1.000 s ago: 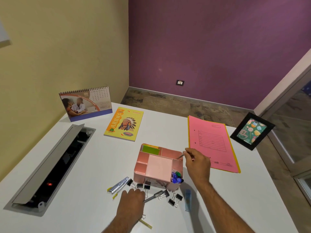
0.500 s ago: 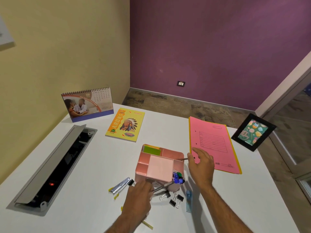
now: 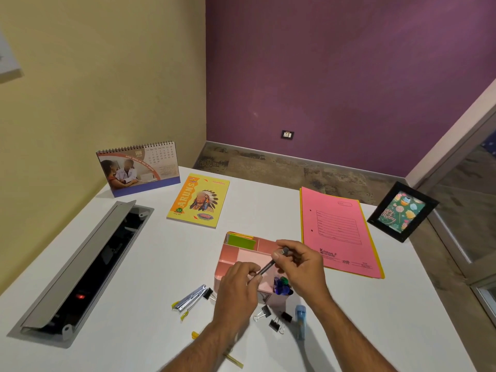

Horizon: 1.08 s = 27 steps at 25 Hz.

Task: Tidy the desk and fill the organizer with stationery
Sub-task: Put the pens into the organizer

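A pink desk organizer (image 3: 231,260) stands on the white desk (image 3: 150,264), with green sticky notes (image 3: 241,242) in its back slot and blue and green pins (image 3: 282,285) in its front right slot. Both hands hold a grey pen (image 3: 269,264) above the organizer. My left hand (image 3: 237,291) grips its lower end and my right hand (image 3: 303,267) pinches its upper end. Black binder clips (image 3: 271,316), a silver stapler (image 3: 192,297), a blue glue stick (image 3: 300,320) and yellow pencils (image 3: 233,361) lie in front of the organizer.
A yellow notebook (image 3: 200,200) and a desk calendar (image 3: 138,169) sit at the back left. A pink file folder (image 3: 339,232) lies to the right, a black photo frame (image 3: 402,212) beyond it. An open cable tray (image 3: 88,267) runs along the left.
My left hand picked the grey pen up from the desk and lifted it over the organizer. My right hand came back from the organizer's far corner and took the pen's upper end.
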### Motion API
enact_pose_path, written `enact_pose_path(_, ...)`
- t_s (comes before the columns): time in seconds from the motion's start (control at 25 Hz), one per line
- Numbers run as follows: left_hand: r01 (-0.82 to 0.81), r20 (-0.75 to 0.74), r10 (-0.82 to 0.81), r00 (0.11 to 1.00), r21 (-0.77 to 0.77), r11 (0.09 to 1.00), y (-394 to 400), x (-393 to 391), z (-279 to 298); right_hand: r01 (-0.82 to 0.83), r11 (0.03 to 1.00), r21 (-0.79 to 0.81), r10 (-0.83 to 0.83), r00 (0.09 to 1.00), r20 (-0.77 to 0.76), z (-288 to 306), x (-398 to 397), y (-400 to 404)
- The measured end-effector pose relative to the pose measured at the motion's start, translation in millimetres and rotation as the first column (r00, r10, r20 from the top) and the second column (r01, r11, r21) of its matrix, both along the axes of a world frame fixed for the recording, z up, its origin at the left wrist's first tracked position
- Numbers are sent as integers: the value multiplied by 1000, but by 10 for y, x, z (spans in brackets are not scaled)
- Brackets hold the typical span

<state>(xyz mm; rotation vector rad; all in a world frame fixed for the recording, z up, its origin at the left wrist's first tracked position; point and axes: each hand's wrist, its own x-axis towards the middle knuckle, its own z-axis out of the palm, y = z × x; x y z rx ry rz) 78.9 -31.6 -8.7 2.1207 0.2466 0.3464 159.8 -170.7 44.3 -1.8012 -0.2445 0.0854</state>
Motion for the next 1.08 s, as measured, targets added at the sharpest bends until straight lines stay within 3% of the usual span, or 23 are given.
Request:
enact_pose_path(0.16, 39, -15, -41, 999, -91, 995, 203, -107, -58, 161, 980, 116, -166, 985, 39, 98, 107, -17)
enact_pose_path(0.24, 126, -78, -129, 989, -36, 991, 382, -203, -188, 259, 958, 126, -268, 961, 68, 152, 181, -28)
enact_pose_path(0.36, 308, -242, -258, 935, 200, 930, 691, -351, -436, 304, 953, -9, -296, 934, 201, 137, 271, -57)
enact_pose_path(0.52, 414, -384, -301, 873, 255, 874, 961, -502, -600, 295, 933, -206, -236, 934, 269, -54, 337, -121)
enact_pose_path(0.72, 615, -552, -379, 743, 339, 712, 1095, -600, -675, 239, 851, -468, -132, 959, 249, -318, 321, -165)
enact_pose_path(1.08, 668, -542, -416, 730, 437, 603, 1076, -608, -754, 202, 692, -693, -63, 973, 221, -442, 316, -205)
